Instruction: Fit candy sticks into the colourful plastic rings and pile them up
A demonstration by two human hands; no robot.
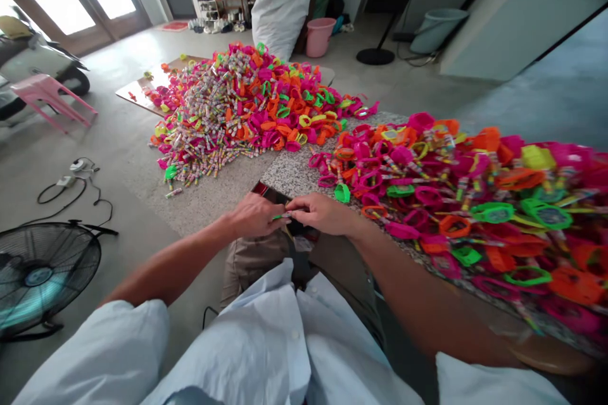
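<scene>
Both hands meet just above the person's lap, at the near edge of the counter (289, 171). The left hand (254, 215) and the right hand (320, 212) have their fingertips pressed together around a small green piece (280, 217), which shows only as a thin sliver between them. The fingers of both hands are pinched closed on it; the piece is too small and too covered to tell its shape.

Just beyond the fingers, partly behind them, lies a dark, shiny box or tray (266, 190), mostly hidden. Just to the right of the right hand's fingers a loose green ring (342, 193) rests on the speckled counter. Further right, a broad heap of toy bracelets (456, 202) in pink, orange and green covers the counter, with small wrapped candies mixed in.

Well beyond the fingers, on the floor, a second, larger heap of bracelets and candies (237, 107) spreads over a flat board (142, 90). Far to the left of the left hand's fingers a fan (42, 275) stands on the floor, with a pink stool (47, 95) further back. A pink bucket (319, 36) and a white sack (285, 0) stand behind the far heap.
</scene>
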